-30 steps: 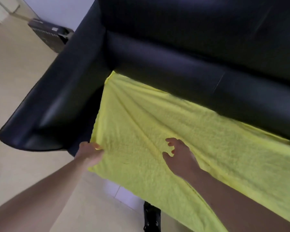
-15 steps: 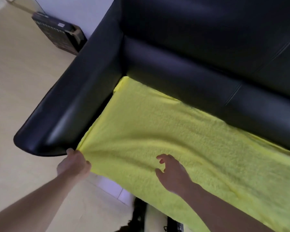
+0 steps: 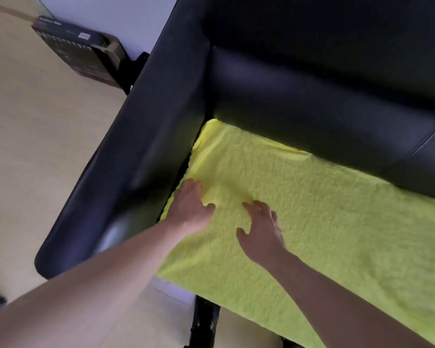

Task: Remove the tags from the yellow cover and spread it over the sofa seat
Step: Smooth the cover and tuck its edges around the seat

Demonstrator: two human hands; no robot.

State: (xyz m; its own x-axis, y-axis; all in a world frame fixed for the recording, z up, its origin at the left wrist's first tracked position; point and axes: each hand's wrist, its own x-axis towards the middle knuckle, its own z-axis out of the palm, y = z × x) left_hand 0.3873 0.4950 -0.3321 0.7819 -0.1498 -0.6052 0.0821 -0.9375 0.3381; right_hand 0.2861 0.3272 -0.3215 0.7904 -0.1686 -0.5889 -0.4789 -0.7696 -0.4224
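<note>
Yellow cover (image 3: 324,222) lies spread flat over the seat of the black sofa (image 3: 312,79), filling the picture from about 9 o'clock of centre out to the 3 and 5 o'clock edges; its near edge hangs over the seat front and its far edge meets the backrest. No tag or writing shows on it.

At far left, toward 10 o'clock, a dark box (image 3: 70,43) sits on the pale floor (image 3: 35,136) against the wall. It carries a small pale label and rows of light print, too blurred to read.

Next comes the sofa's armrest (image 3: 136,151), running from 12 o'clock down to 8 o'clock, with the cover's left edge tucked just beside it.

Left hand (image 3: 192,209) rests palm down on the cover's left edge, beside the armrest, fingers extended and flat, gripping nothing.

Right hand (image 3: 261,228) lies just to its 3 o'clock side, close but apart from it. Its fingers are spread and slightly curled, fingertips touching the fabric, nothing clasped. The cover stretches on well beyond it toward 3 o'clock.
</note>
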